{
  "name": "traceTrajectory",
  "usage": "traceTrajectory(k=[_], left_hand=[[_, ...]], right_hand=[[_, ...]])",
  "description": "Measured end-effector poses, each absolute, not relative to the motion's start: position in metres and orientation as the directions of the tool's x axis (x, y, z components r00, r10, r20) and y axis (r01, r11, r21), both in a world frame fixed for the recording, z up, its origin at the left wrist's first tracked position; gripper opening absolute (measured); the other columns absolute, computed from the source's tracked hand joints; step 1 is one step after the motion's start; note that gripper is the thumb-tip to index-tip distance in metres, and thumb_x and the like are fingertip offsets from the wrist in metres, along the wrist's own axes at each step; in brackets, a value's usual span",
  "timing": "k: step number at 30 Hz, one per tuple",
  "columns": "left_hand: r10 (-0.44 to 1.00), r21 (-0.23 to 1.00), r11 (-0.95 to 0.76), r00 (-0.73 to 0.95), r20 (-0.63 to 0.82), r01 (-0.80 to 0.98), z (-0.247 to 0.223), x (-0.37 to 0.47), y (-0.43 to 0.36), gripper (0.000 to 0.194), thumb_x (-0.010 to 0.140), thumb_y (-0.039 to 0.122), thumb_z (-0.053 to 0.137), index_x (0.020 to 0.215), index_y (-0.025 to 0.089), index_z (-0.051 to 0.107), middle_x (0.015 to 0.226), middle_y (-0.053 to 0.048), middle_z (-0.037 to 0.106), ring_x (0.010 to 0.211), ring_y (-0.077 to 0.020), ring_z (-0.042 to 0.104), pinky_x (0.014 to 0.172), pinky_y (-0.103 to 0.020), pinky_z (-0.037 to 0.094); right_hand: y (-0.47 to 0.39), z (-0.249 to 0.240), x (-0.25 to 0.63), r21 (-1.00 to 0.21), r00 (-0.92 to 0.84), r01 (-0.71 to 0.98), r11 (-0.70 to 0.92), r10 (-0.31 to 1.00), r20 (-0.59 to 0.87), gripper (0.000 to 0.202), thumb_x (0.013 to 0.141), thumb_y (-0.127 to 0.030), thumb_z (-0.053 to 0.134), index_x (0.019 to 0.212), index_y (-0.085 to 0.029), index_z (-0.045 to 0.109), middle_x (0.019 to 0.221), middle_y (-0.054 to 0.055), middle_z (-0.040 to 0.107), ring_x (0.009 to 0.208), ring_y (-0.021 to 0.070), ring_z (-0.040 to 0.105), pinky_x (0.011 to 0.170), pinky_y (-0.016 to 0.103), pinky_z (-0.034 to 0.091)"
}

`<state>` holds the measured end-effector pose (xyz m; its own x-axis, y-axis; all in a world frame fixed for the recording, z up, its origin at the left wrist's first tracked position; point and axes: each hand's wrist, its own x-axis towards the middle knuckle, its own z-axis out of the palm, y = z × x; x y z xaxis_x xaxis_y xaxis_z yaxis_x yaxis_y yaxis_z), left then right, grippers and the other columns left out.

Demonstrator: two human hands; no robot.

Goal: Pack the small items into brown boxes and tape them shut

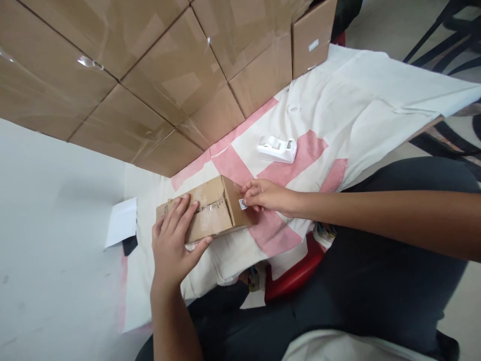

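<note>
A small brown cardboard box (pixel 210 213) lies on the cloth-covered table, its top flap torn along the seam under clear tape. My left hand (pixel 175 240) rests across its top at the left end, fingers spread flat and thumb at the near edge. At the box's right end, my right hand (pixel 263 195) is closed in a pinch at a small white label (pixel 243 204). The label lies against that end face; the fingertips partly cover it. Beyond the box stands a white tape dispenser (pixel 277 149).
Large taped cardboard boxes (pixel 180 75) are stacked along the table's far side. A pale wall (pixel 52 240) rises at the left, with a white paper (pixel 122 223) near it. The pink and white cloth (pixel 361 105) covers the table. A red stool (pixel 293 281) shows below.
</note>
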<state>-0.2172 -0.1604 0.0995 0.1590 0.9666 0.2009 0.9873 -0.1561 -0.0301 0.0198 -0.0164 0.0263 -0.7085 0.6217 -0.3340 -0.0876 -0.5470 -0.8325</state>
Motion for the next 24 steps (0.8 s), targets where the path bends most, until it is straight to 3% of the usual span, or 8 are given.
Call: traceTrajectory(k=[9,13,16,24], left_hand=[[0.964,-0.042,-0.161,0.166,0.207,0.986,0.099,-0.217,-0.16,0.072,0.093,0.055,0.057,0.157,0.033,0.034,0.165,-0.009,0.038,0.15,-0.0358,0.039,0.113,-0.048,0.032],[0.954,-0.056,-0.174,0.182,0.239,0.983,0.098,-0.216,-0.159,0.069,0.094,0.057,0.055,0.156,0.031,0.038,0.163,-0.01,0.042,0.148,-0.0354,0.041,0.112,-0.046,0.032],[0.951,-0.058,-0.174,0.183,0.25,0.983,0.097,-0.217,-0.159,0.069,0.094,0.058,0.054,0.156,0.03,0.039,0.162,-0.01,0.043,0.148,-0.035,0.041,0.113,-0.045,0.031],[0.951,-0.048,-0.177,0.184,0.249,0.983,0.097,-0.218,-0.157,0.069,0.094,0.058,0.054,0.156,0.03,0.04,0.162,-0.009,0.043,0.147,-0.0348,0.042,0.115,-0.046,0.031]], right_hand=[[-0.014,0.032,0.015,-0.894,-0.721,0.006,-0.447,0.618,-0.314,0.023,0.081,-0.006,0.068,0.081,-0.02,0.049,0.055,-0.009,0.055,0.046,0.0073,0.048,0.047,0.02,0.036],[-0.013,0.028,0.013,-0.958,-0.746,0.024,-0.286,0.633,-0.207,0.019,0.085,-0.012,0.066,0.073,-0.018,0.052,0.057,-0.005,0.059,0.051,0.008,0.051,0.052,0.02,0.038],[-0.017,0.02,0.016,-0.979,-0.739,-0.014,-0.202,0.662,-0.126,0.013,0.08,-0.013,0.068,0.074,-0.017,0.058,0.063,-0.005,0.061,0.059,0.0092,0.055,0.059,0.021,0.041],[-0.03,0.02,0.025,-0.981,-0.813,0.01,-0.195,0.569,-0.121,0.011,0.08,-0.008,0.059,0.076,-0.018,0.057,0.063,-0.005,0.06,0.06,0.0114,0.058,0.062,0.024,0.046]])
